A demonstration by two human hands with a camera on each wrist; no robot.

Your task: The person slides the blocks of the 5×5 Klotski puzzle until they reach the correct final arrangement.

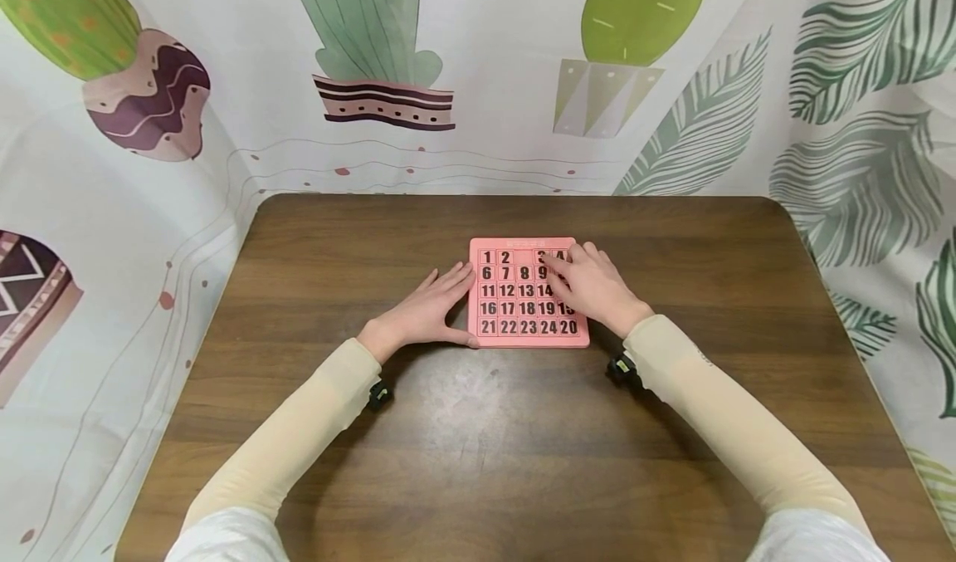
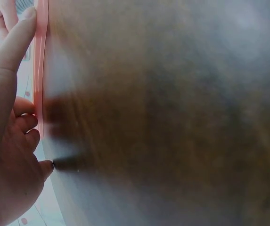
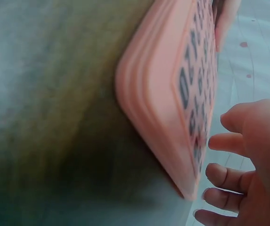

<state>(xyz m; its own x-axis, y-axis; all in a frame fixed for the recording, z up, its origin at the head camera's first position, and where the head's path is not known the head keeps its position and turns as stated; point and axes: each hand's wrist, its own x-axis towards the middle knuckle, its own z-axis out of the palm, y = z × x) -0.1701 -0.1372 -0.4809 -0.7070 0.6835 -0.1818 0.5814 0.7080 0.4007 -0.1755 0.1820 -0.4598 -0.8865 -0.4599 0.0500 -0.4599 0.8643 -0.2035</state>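
A pink number slide puzzle point(image 1: 532, 341) lies flat on the table, with black numbers on square tiles. In its top row a bare gap point(image 1: 524, 256) shows between the 2 tile point(image 1: 505, 257) and the 3 tile. My left hand point(image 1: 427, 309) rests along the puzzle's left edge, fingers spread and thumb at the lower left corner. My right hand point(image 1: 593, 288) is over the upper right of the puzzle, index fingertip at the 3 tile, covering some right-hand tiles. In the right wrist view the fingers of that hand point(image 3: 257, 160) are slightly bent, holding nothing.
The puzzle stands on a brown wood-grain table point(image 1: 463, 446) with rounded far corners. Behind and beside it hangs a white cloth point(image 1: 508, 139) printed with cacti and leaves. Small dark devices are on both wrists, below pale sleeves point(image 1: 299, 429).
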